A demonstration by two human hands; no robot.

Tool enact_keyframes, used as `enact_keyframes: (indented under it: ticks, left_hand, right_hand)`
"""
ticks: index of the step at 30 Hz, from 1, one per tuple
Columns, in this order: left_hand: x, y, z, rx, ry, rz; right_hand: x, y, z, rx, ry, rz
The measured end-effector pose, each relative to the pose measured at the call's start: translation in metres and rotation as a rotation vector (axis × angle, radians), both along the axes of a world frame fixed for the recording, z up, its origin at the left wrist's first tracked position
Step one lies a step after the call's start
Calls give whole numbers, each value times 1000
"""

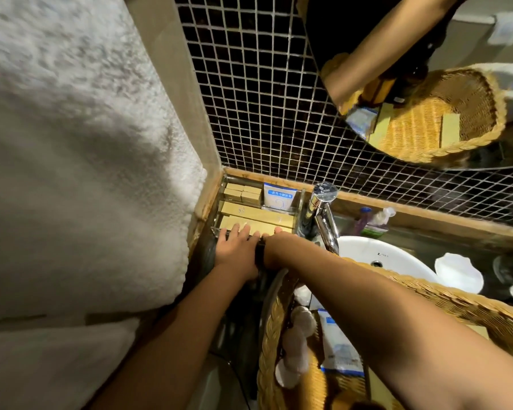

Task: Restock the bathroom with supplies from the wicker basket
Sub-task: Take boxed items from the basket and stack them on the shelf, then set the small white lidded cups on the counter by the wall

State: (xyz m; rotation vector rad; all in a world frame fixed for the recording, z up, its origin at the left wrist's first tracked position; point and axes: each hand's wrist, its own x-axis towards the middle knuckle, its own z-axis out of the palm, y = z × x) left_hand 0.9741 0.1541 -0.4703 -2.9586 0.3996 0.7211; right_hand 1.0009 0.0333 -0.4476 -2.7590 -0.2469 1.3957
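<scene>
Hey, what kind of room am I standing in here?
Most likely a hotel or guest bathroom: a white basin under a chrome tap, a mirror on mosaic tile, and a clear tray of boxed toiletries.

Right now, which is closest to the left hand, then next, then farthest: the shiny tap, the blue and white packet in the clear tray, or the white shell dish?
From the left hand, in the head view:
1. Blue and white packet, standing at the back of the clear tray, just beyond the hand.
2. Shiny tap, to the right, by the basin.
3. White shell dish, far right on the counter.
</scene>
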Motion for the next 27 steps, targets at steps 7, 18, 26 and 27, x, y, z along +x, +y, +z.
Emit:
enact_keyframes:
  ticks: [7, 18, 26, 27]
  left_hand:
    - [-16, -11, 57, -61, -98, 90]
    - [-77, -78, 114, -139, -251, -38]
    - [-139, -138, 103, -135, -185, -308]
    - [-144, -142, 100, -128, -157, -323]
  right_hand:
    - [-42, -26, 54, 180, -249, -60]
    - [-113, -113, 132, 167, -297, -14]
    - [-187, -212, 129, 78, -280, -134]
    - [-196, -220, 125, 64, -262, -135]
